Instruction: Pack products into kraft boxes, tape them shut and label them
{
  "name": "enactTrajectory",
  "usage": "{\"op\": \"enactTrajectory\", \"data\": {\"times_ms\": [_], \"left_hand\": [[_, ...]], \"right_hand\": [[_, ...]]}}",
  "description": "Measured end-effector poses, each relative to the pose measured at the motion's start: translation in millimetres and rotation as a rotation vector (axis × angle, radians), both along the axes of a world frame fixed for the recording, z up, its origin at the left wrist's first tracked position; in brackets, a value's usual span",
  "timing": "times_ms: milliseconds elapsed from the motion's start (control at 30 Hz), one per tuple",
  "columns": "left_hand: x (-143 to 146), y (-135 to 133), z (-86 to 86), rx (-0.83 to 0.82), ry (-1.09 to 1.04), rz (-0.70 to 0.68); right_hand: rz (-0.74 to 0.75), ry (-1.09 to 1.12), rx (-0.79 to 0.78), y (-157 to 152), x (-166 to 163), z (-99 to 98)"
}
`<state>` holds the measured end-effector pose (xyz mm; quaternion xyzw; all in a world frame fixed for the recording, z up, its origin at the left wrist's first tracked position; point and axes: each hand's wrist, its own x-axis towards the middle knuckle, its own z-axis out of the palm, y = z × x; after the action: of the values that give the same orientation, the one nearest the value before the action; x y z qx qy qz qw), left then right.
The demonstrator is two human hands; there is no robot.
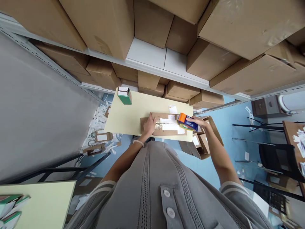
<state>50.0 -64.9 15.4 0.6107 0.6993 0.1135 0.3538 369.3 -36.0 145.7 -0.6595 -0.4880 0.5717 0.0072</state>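
Observation:
A brown cardboard box lies on the pale yellow table in front of me, with white labels, handwriting and shiny tape on its top. My left hand rests on the box's left part, fingers bent over its top and the thumb toward the tape. In my right hand is an orange and blue tape dispenser, held over the right end of the box. The hand is closed round the dispenser's right side. Whether tape runs from it to the box is too small to tell.
A green and white box stands at the table's back left. Behind the table rise shelves of cartons. An open carton holding smaller boxes is by the table's right end. Paper scraps litter the floor at left; a black chair stands right.

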Motion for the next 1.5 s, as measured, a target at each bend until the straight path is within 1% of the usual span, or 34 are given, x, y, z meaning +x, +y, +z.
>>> {"op": "enactTrajectory", "data": {"times_ms": [67, 133, 233, 400, 467, 500, 533, 600, 667, 700, 733, 833, 967, 1100, 1333, 1433, 1500], "left_hand": [[2.1, 4.3, 3.2, -0.020, 0.018, -0.015], [-1.9, 8.5, 6.3, -0.008, 0.038, -0.011], [-20.6, 14.5, 9.4, 0.026, 0.061, 0.011], [-65.7, 23.1, 13.9, 0.100, 0.160, 0.086], [-76.4, 23.7, 16.8, 0.184, 0.212, 0.105], [-78.6, 23.1, 18.2, 0.252, 0.236, 0.091], [-78.6, 22.0, 19.1, 0.325, 0.252, 0.046], [-73.4, 19.4, 18.7, 0.430, 0.244, -0.125], [-64.9, 17.3, 15.2, 0.446, 0.201, -0.297], [-61.0, 16.6, 12.8, 0.441, 0.182, -0.342], [-58.0, 16.1, 10.3, 0.436, 0.170, -0.356], [-55.0, 15.4, 5.0, 0.440, 0.149, -0.323], [-57.7, 15.0, 5.5, 0.435, 0.093, -0.307], [-58.2, 15.2, 7.7, 0.425, 0.088, -0.297], [-60.0, 14.0, 6.8, 0.436, 0.125, -0.321], [-60.7, 13.2, 7.2, 0.449, 0.142, -0.326], [-60.8, 13.0, 7.9, 0.450, 0.151, -0.323]], "right_hand": [[-0.155, 0.055, 0.112, -5.8, 7.2, -14.6], [-0.225, 0.100, 0.171, -9.5, 7.5, -24.6], [-0.212, 0.185, 0.169, -11.8, -6.7, -34.3], [-0.167, 0.392, 0.148, -7.7, -55.7, -52.1], [-0.141, 0.460, 0.127, -4.4, -74.7, -59.4], [-0.129, 0.482, 0.118, -2.8, -82.5, -62.3], [-0.118, 0.496, 0.111, -1.3, -89.0, -64.5], [-0.089, 0.512, 0.081, 1.7, -97.5, -66.4], [-0.054, 0.529, 0.033, 4.7, -101.1, -65.4], [-0.038, 0.538, 0.004, 6.3, -101.8, -64.2], [-0.027, 0.541, -0.023, 7.9, -102.1, -62.8], [-0.036, 0.492, -0.078, 12.4, -102.3, -59.4], [-0.097, 0.373, -0.132, 18.2, -102.9, -60.2], [-0.138, 0.438, -0.194, 24.4, -102.8, -65.6], [-0.165, 0.476, -0.211, 31.6, -103.3, -83.2], [-0.159, 0.481, -0.234, 33.2, -103.1, -91.0], [-0.137, 0.467, -0.255, 34.3, -103.5, -92.2]]}}
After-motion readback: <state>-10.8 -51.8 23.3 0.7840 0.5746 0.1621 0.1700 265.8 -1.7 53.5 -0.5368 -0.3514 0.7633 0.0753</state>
